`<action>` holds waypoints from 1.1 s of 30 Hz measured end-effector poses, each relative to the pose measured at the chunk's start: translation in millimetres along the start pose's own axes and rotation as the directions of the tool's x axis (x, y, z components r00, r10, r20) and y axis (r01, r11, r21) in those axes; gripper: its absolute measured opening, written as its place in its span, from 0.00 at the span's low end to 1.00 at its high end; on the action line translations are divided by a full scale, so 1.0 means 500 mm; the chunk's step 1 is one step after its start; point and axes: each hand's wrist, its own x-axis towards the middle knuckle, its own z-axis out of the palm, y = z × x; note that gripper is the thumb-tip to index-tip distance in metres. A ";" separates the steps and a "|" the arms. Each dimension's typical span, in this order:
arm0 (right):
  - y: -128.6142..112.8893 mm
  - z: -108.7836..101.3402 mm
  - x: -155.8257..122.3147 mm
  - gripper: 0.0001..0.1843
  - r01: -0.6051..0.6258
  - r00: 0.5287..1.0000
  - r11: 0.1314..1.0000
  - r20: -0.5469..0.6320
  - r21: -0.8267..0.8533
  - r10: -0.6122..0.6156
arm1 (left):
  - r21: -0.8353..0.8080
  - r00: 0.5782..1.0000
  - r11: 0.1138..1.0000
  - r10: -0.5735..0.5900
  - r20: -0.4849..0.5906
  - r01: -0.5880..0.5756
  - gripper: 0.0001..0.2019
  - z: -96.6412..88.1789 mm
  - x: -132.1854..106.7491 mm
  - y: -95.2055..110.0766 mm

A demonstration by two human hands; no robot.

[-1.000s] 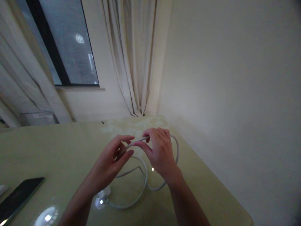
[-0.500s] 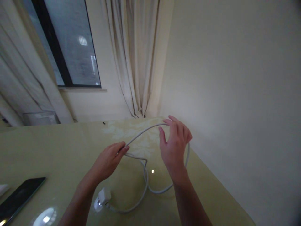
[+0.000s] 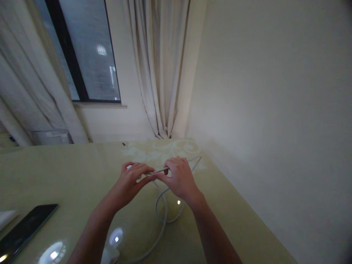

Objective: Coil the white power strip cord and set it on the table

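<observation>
A thin white charging cable (image 3: 161,170) runs between my two hands above the table. My left hand (image 3: 131,183) pinches it between thumb and fingers; something small and white shows beside its index finger. Close by on the right, my right hand (image 3: 180,179) has its fingers curled round the same cable, its thumb reaching to the left fingertips. Below the hands the rest of the cable lies in loose loops on the table. It leads down to a white plug adapter (image 3: 109,254), partly cut off by the bottom edge of the view and partly behind my left forearm.
A dark flat device (image 3: 29,228) like a phone or tablet lies at the left of the glossy yellowish table (image 3: 82,168), beside a white object (image 3: 7,218). A tiny dark piece (image 3: 123,144) is near the far edge. Walls, curtains (image 3: 162,73) and a window bound the table.
My right hand has moved left and down to meet my left hand, closing on the cable. The cable's wide arc has shrunk into smaller loops. The adapter sits lower in view.
</observation>
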 end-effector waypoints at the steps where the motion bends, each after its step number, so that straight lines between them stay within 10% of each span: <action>1: 0.006 0.007 0.003 0.32 -0.021 1.000 1.000 0.000 -0.002 0.021 | -0.036 1.000 0.999 0.006 0.005 -0.006 0.10 0.003 0.001 -0.010; 14: 0.029 0.040 -0.012 0.33 0.010 0.992 0.982 -0.128 0.189 0.014 | -0.186 0.965 0.982 -0.072 -0.251 0.025 0.12 -0.035 0.002 0.014; 20: 0.063 0.109 -0.084 0.34 0.013 0.967 0.991 -0.254 0.132 0.021 | -0.188 0.924 0.978 -0.152 -0.351 0.090 0.12 0.022 -0.023 0.013; 22: 0.083 0.134 -0.111 0.35 -0.005 0.958 0.983 -0.280 0.185 0.057 | -0.186 0.887 0.968 -0.231 -0.401 0.168 0.13 0.048 -0.040 -0.004; 25: 0.120 0.166 -0.156 0.37 -0.108 0.914 0.936 -0.337 0.334 0.225 | -0.365 0.696 0.842 -0.536 -0.477 0.398 0.17 0.077 -0.076 -0.050; 27: 0.145 0.183 -0.185 0.37 -0.216 0.850 0.858 -0.342 0.466 0.400 | -0.373 0.644 0.776 -0.631 -0.433 0.509 0.19 0.090 -0.109 -0.084; 33: 0.179 0.201 -0.219 0.34 -0.303 0.725 0.626 -0.252 0.718 0.641 | -0.278 0.720 0.780 -0.625 -0.303 0.560 0.15 0.144 -0.206 -0.114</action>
